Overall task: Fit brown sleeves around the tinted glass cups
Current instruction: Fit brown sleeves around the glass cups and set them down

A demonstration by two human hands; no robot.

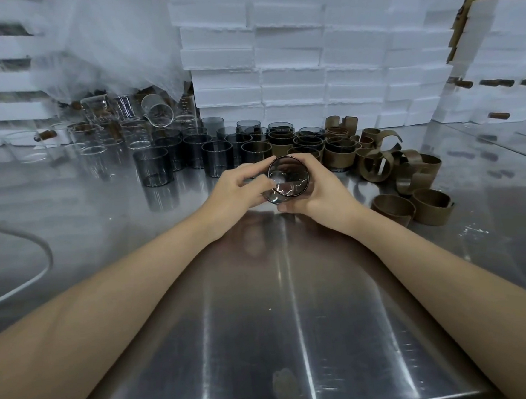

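A tinted glass cup (287, 180) is held above the steel table, tipped so its open mouth faces me. My right hand (320, 189) wraps round its right side and underside. My left hand (239, 188) grips its left side with curled fingers. Whether a brown sleeve sits on this cup I cannot tell. Several bare tinted cups (156, 166) stand in rows behind my hands. Several cups wearing brown sleeves (339, 156) stand to their right. A loose pile of brown sleeves (409, 173) lies on the table at the right.
Clear glass cups and beakers (102, 139) crowd the back left. Stacked white foam boxes (307, 56) form a wall behind the table. A white cable (39, 271) curves across the steel table (264, 324) at the left.
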